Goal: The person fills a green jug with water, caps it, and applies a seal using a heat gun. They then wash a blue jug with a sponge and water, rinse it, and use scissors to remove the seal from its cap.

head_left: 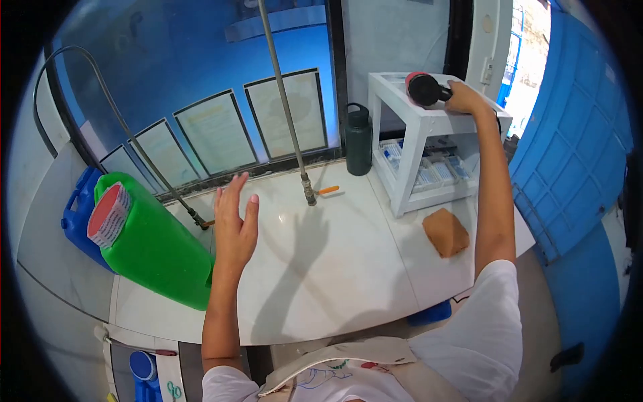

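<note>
Your right hand (463, 98) grips the tool (424, 90) by its handle near the rack's (443, 122) left edge, likely for control; your left hand (236, 228) is spread.

White short-sleeved shirt (479, 321), beige apron-like layer (382, 351), chest drawing (325, 376) (blue, green, red)
</note>
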The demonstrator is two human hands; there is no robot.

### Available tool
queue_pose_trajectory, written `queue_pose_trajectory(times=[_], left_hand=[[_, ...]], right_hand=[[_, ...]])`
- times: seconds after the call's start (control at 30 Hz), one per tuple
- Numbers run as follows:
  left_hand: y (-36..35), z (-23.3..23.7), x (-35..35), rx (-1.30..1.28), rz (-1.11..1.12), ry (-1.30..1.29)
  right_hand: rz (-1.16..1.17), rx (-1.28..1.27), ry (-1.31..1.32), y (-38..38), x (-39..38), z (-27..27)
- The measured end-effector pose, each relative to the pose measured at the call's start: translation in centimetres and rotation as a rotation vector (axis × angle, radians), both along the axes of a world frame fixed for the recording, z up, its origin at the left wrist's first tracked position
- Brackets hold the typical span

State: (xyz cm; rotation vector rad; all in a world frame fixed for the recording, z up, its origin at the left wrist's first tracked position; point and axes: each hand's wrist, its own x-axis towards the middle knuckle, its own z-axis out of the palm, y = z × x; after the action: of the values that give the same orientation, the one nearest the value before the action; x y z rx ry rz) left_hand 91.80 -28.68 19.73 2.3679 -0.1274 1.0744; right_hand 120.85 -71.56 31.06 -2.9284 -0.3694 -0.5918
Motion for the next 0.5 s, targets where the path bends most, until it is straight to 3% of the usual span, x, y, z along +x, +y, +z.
queue_pose_trajectory(times=[0.2,0.27,0.33,0.4,0.47,0.5], left_hand=[[0.8,0.2,-1.9,-0.002,0.089,-0.024],[2.2,1.3,-3.9,0.039,0.176,-0.071],[4.3,2.3,-6.1,-0.119,0.188,-0.230],[7.2,3.0,-8.2,-0.116,0.237,-0.334],[10.1,3.5,-10.3,-0.206,0.286,-0.558],[11.5,3.7,-11.2,-0.201,0.299,-0.559]], right_hand=[[-0.021,-0.206,-0.034,1.6,5.3,-1.1],[-0.002,-0.117,-0.134,2.4,2.7,-0.7],[0.009,0.100,-0.256,3.7,-3.2,-0.4],[0.310,0.248,-0.569,1.1,-3.1,-3.4],[0.115,0.571,-0.085,1.7,-8.4,-4.8],[0.235,0.811,-0.051,3.7,-12.3,-5.4]])
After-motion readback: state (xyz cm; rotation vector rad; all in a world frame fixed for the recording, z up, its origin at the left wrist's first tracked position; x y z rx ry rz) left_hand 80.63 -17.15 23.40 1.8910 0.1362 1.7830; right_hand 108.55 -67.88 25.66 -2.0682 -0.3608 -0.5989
